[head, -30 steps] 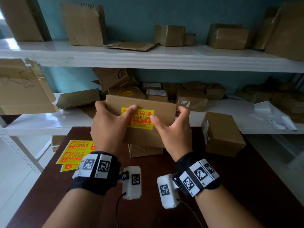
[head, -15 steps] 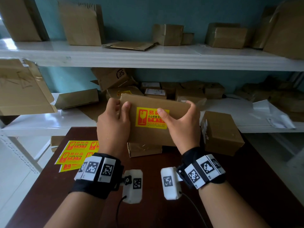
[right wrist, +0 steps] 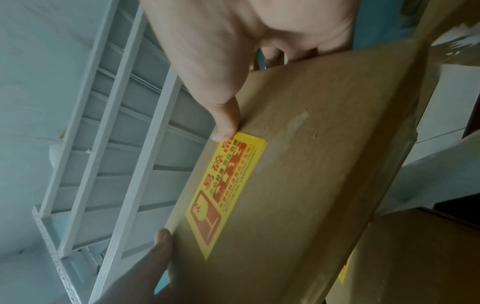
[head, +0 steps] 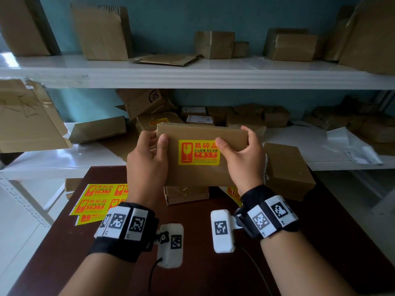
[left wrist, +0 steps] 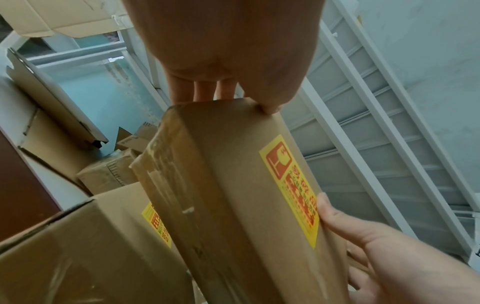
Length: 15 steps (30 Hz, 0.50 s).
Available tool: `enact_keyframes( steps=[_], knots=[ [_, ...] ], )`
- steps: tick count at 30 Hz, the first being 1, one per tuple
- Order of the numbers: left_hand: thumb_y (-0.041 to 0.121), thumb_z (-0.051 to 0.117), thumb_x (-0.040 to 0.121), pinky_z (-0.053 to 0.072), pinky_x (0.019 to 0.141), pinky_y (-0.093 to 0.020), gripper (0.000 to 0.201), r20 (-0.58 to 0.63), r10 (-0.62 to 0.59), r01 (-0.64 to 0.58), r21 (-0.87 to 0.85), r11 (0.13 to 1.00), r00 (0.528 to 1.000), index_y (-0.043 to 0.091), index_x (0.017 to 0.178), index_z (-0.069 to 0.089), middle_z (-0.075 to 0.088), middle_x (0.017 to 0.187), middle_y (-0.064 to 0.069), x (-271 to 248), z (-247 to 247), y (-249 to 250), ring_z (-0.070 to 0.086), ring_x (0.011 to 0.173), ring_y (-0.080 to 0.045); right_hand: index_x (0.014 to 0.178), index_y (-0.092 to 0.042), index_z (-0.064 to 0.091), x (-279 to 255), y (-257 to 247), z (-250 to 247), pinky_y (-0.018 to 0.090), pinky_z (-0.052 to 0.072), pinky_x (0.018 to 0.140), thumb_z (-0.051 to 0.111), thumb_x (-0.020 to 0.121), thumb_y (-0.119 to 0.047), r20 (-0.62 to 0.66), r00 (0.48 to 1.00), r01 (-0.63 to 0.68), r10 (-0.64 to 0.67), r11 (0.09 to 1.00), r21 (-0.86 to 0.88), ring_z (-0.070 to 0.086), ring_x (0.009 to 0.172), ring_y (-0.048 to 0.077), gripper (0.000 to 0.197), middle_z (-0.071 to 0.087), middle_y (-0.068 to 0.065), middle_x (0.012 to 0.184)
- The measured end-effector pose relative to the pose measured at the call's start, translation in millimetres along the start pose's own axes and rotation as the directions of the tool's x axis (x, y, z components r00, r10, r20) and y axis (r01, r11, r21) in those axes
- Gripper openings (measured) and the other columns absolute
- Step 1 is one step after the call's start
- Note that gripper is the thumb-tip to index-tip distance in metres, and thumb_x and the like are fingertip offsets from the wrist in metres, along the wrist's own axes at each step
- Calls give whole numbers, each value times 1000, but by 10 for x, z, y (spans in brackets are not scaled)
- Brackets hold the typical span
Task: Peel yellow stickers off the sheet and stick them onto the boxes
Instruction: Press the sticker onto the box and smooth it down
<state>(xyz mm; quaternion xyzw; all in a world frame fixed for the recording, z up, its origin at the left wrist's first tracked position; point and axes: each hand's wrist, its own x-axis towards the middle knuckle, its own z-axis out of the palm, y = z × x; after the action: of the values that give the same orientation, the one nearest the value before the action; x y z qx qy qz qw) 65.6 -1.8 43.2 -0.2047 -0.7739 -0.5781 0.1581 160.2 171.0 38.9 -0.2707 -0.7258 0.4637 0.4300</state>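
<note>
I hold a flat brown cardboard box (head: 198,174) up in the air above the dark table, its broad face toward me. A yellow sticker (head: 199,152) with red print sits flat on that face. My left hand (head: 147,163) grips the box's left edge, thumb on the front and fingers behind. My right hand (head: 241,157) grips the right edge, its thumb tip touching the sticker's upper right corner. The wrist views show the same box (left wrist: 233,205) (right wrist: 298,174) and sticker (left wrist: 291,189) (right wrist: 228,191). A yellow sticker sheet (head: 100,199) lies on the table at the left.
A small box (head: 186,194) lies on the table under the held one, and a taller box (head: 286,169) stands to the right. White shelves (head: 192,77) behind hold several cardboard boxes, one (head: 159,121) bearing a yellow sticker. A plastic bag (head: 352,150) lies at right.
Both thumbs slid off the sticker toward the box's edges. The box rose and moved right, away from the table toward the shelf.
</note>
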Motion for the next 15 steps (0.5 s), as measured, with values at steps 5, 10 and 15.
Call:
enact_keyframes(
  steps=[5, 10, 15],
  knots=[
    [56, 56, 92, 57, 88, -40, 36, 124, 13, 5, -146, 989, 992, 39, 123, 60, 69, 119, 10, 125, -105, -95, 65, 109, -5, 144, -31, 48, 78, 61, -58, 40, 60, 89, 69, 80, -59, 20, 1000, -4, 2, 997, 83, 68, 103, 10, 73, 68, -5, 119],
    [49, 75, 81, 60, 81, -48, 64, 518, -74, 285, -340, 896, 852, 48, 132, 38, 56, 137, 3, 140, -175, -24, 60, 121, -24, 137, -36, 52, 166, 88, -112, 46, 59, 91, 76, 81, -50, 80, 995, -67, 52, 978, 198, 69, 105, 13, 62, 69, -6, 118],
    [38, 80, 70, 61, 76, -33, 89, 499, -142, 308, -267, 913, 855, 45, 139, 24, 51, 133, -4, 120, -121, -28, 61, 112, -21, 156, -31, 26, 174, 46, -124, 47, 49, 107, 66, 88, -55, 122, 989, -94, 87, 994, 57, 55, 128, 16, 83, 52, -3, 146]
  ],
)
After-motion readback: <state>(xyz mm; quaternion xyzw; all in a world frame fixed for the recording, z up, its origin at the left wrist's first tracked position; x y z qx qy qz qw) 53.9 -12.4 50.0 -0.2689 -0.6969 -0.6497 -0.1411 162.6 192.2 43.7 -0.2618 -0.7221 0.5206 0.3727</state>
